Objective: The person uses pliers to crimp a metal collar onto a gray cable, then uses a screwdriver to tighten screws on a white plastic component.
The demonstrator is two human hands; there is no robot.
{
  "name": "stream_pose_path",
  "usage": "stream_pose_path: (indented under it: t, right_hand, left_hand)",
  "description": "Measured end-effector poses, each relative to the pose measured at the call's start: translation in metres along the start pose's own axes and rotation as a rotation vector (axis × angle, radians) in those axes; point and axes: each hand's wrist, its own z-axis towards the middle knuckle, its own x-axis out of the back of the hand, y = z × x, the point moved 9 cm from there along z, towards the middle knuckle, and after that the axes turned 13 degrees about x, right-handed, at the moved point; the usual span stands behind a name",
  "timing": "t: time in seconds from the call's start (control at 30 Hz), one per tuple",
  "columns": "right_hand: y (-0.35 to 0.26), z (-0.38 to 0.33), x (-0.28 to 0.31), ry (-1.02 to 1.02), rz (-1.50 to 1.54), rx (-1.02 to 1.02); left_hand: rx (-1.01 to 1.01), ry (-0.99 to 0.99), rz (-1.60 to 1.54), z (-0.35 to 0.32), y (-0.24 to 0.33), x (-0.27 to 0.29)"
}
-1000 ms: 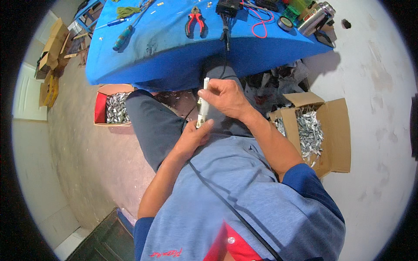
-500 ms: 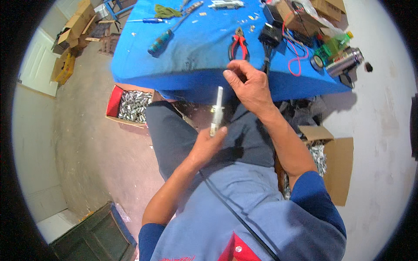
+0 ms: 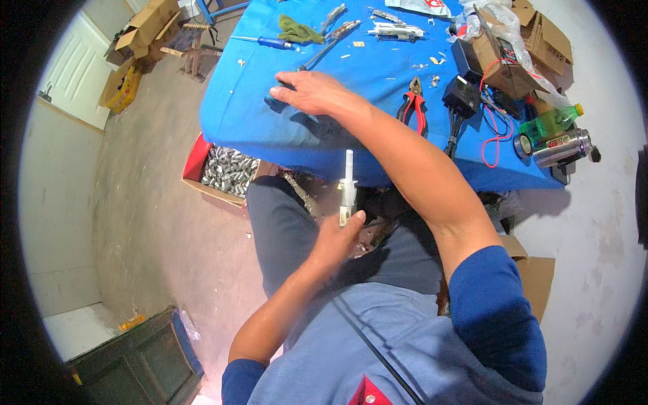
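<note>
In my left hand [image 3: 337,239] is a slim whitish device [image 3: 348,192], held upright over my lap, with a narrow white rod at its top and a collar partway down. My fingers close round its lower end, which they hide. My right hand [image 3: 310,92] reaches across the blue-covered table to a screwdriver [image 3: 273,104] with a teal handle. Thumb and fingers lie on either side of that handle and cover most of it; the shaft runs away toward the back. Red-handled pliers [image 3: 413,108] lie to the right of that hand.
More whitish devices [image 3: 397,31], a blue screwdriver [image 3: 273,43] and a green cloth [image 3: 299,30] lie farther back. A black adapter [image 3: 462,96], green bottle [image 3: 552,120] and steel flask [image 3: 562,148] crowd the right. A box of small metal cylinders [image 3: 229,172] stands on the floor.
My right hand has moved left and forward from above the table's front edge to the teal screwdriver. My left hand still holds the whitish device. The whole view has shifted slightly.
</note>
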Motion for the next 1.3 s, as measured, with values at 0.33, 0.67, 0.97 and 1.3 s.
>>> stream_pose_path:
  t: [0.33, 0.67, 0.97, 1.3]
  right_hand:
    - [0.021, -0.014, 0.012, 0.302, 0.421, -0.332]
    - [-0.008, -0.221, 0.099, 0.433, 0.948, -0.378]
    - [0.012, -0.296, 0.040, 0.630, 1.075, -0.497]
    - [0.011, -0.247, 0.013, 0.689, 0.772, -0.439]
  left_hand:
    - [-0.017, 0.051, -0.082, 0.004, 0.023, 0.020]
    - [0.019, 0.083, -0.098, 0.027, 0.036, 0.011]
    - [0.001, 0.055, -0.051, 0.045, 0.048, -0.012]
    - [-0.135, 0.118, 0.082, 0.045, 0.061, -0.025]
